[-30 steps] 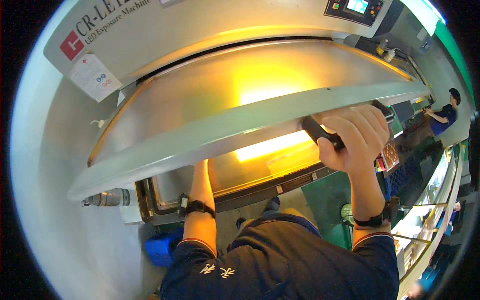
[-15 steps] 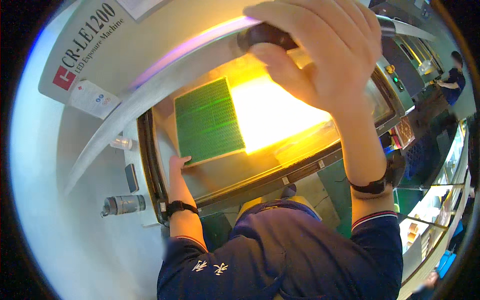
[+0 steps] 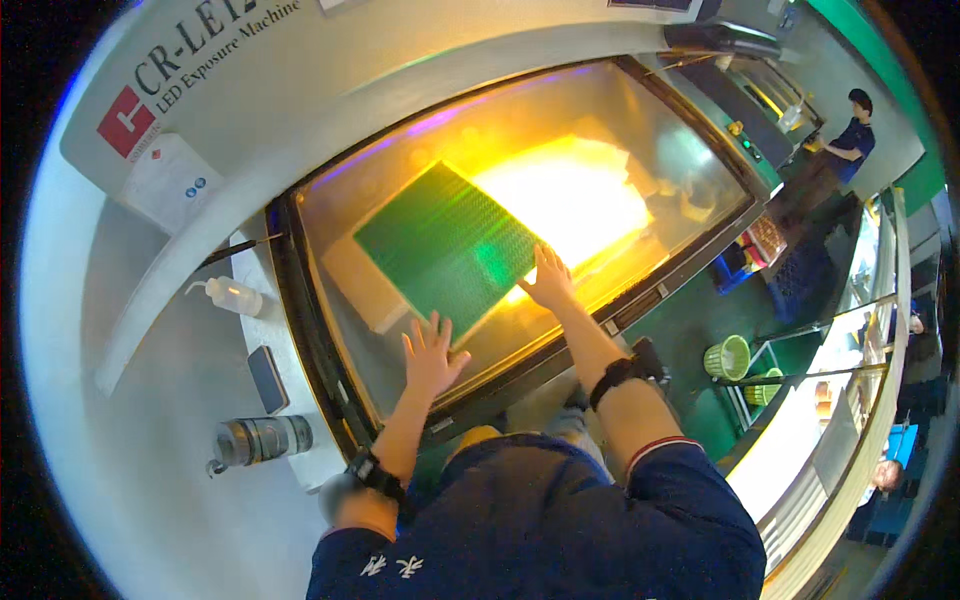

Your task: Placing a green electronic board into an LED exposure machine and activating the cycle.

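Left of centre on the glowing, dark-framed bed (image 3: 700, 155), the flat green rectangular panel (image 3: 447, 245) lies askew; my left hand (image 3: 432, 358) and right hand (image 3: 550, 282), fingers apart at its edges, should steer it evenly.

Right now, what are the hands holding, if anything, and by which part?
Nothing visibly gripped: the left hand is spread at the near corner of the green board, the right hand open at its right corner.

Raised lid (image 3: 350, 118) curving along the far side, dark frame (image 3: 318, 325) rimming the glass bed (image 3: 690, 150), open room right of the green panel (image 3: 450, 245), squeeze bottle (image 3: 236, 296), phone (image 3: 266, 380) and flask (image 3: 265, 440) lining the left
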Demonstrator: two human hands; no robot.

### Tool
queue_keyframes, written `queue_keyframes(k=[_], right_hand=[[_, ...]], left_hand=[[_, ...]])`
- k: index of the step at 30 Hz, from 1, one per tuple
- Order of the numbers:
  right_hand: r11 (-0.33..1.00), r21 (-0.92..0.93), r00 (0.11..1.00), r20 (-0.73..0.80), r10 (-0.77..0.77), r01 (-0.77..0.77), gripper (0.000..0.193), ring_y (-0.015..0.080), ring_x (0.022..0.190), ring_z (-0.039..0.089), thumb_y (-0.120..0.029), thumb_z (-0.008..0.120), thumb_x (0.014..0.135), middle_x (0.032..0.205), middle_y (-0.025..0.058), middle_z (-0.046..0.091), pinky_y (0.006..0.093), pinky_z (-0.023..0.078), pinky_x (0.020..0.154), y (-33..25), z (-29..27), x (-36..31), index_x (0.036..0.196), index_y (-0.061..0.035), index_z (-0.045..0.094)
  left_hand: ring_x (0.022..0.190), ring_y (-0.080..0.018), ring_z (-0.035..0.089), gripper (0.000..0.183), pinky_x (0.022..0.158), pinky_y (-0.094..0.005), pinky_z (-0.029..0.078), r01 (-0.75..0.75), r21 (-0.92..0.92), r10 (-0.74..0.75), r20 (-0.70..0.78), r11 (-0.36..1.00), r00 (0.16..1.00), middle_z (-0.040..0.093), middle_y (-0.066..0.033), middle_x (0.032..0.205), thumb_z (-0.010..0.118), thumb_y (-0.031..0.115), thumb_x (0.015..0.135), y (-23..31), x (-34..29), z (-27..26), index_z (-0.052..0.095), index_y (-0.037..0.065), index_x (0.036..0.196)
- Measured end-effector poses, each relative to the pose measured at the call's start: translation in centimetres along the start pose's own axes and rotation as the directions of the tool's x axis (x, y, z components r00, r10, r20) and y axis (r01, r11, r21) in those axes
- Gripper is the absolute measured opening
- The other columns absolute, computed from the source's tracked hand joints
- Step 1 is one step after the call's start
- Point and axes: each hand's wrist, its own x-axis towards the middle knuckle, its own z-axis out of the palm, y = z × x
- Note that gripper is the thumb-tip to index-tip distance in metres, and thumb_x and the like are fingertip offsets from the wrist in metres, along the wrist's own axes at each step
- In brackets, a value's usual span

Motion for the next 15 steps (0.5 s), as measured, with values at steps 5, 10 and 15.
queue_keyframes(k=[5, 10, 15], right_hand=[[0.916, 0.044, 0.891, 0.254, 0.377, -0.400, 0.083, 0.0376, 0.133, 0.042, -0.050, 0.080, 0.074, 0.146, 0.0215, 0.042, 0.0494, 0.042, 0.107, -4.3, -2.7, -1.4, 0.135, -0.0027, 0.048], [0.916, -0.061, 0.900, 0.172, 0.400, -0.396, 0.091, 0.0387, 0.131, 0.046, -0.053, 0.083, 0.068, 0.145, 0.0233, 0.041, 0.0482, 0.045, 0.104, -3.0, -4.1, -4.0, 0.134, -0.0017, 0.047], [0.863, 0.025, 0.846, 0.214, 0.488, -0.505, 0.082, 0.0347, 0.121, 0.059, -0.057, 0.077, 0.070, 0.127, 0.0201, 0.063, 0.0446, 0.049, 0.098, -2.5, -2.8, -5.8, 0.130, -0.0045, 0.054]], left_hand=[[0.145, -0.0479, 0.021, 0.086, 0.115, -0.0648, 0.018, -0.153, -0.179, 0.150, -0.027, 0.972, 0.988, 0.025, -0.0203, 0.160, 0.055, 0.062, 0.089, -1.4, -6.2, 0.9, 0.036, 0.005, 0.151], [0.145, -0.0480, 0.020, 0.085, 0.115, -0.0638, 0.018, -0.206, -0.137, 0.204, -0.026, 0.969, 0.979, 0.023, -0.0210, 0.160, 0.055, 0.062, 0.089, -1.5, -8.9, 0.6, 0.037, 0.005, 0.150], [0.147, -0.0490, 0.014, 0.088, 0.115, -0.0639, 0.016, -0.249, -0.200, 0.253, -0.004, 0.948, 0.967, 0.017, -0.0245, 0.161, 0.053, 0.061, 0.091, -3.9, -9.6, 2.1, 0.033, 0.001, 0.151]])
